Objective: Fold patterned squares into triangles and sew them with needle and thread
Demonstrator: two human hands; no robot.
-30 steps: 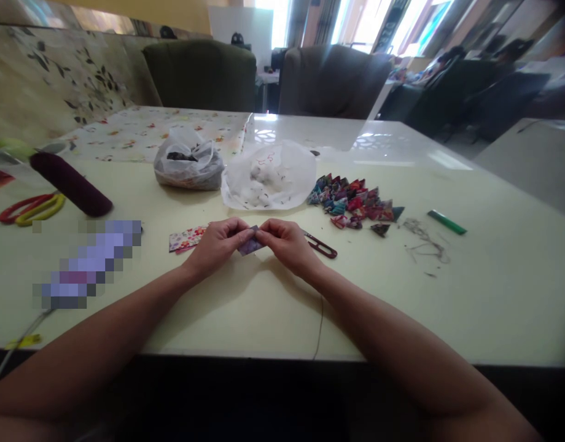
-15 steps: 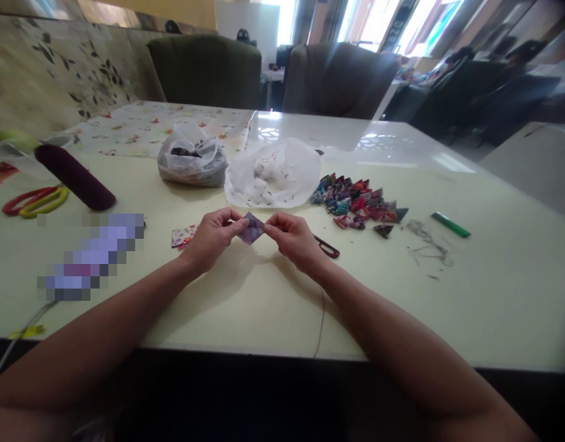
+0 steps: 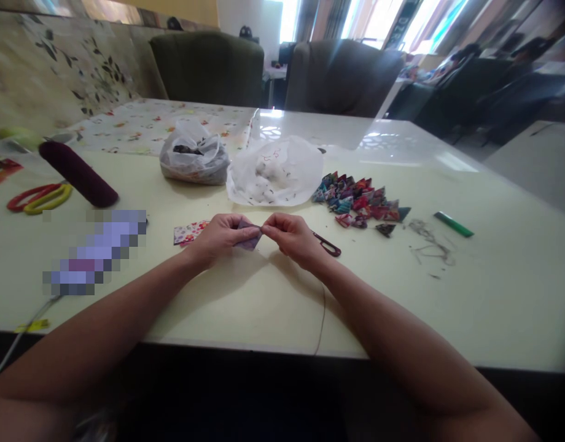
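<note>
My left hand (image 3: 225, 238) is closed on a small folded piece of purple fabric (image 3: 248, 243), thumb on top. The fingertips of my right hand (image 3: 287, 236) pinch the same fabric at its right corner; whether they also hold a needle is too small to tell. A thin brown thread (image 3: 323, 313) runs down from beneath my right wrist to the table's front edge. Behind my left hand lies floral fabric (image 3: 187, 234), partly covered. Scissors or snips with a dark red handle (image 3: 329, 245) lie beside my right hand, partly hidden by it.
Beyond my hands are a white plastic bag with white stuffing (image 3: 268, 178), a bag with dark contents (image 3: 194, 161) and several folded fabric pieces (image 3: 360, 199). Loose threads (image 3: 432, 242) and a green cutter-like tool (image 3: 454, 224) lie right. Left are a dark purple cylinder (image 3: 80, 175) and red-yellow handles (image 3: 38, 197).
My left thumb and fingers have slid rightward over the purple fabric, covering more of it. My right hand keeps its pinch at the corner. The view has shifted slightly.
</note>
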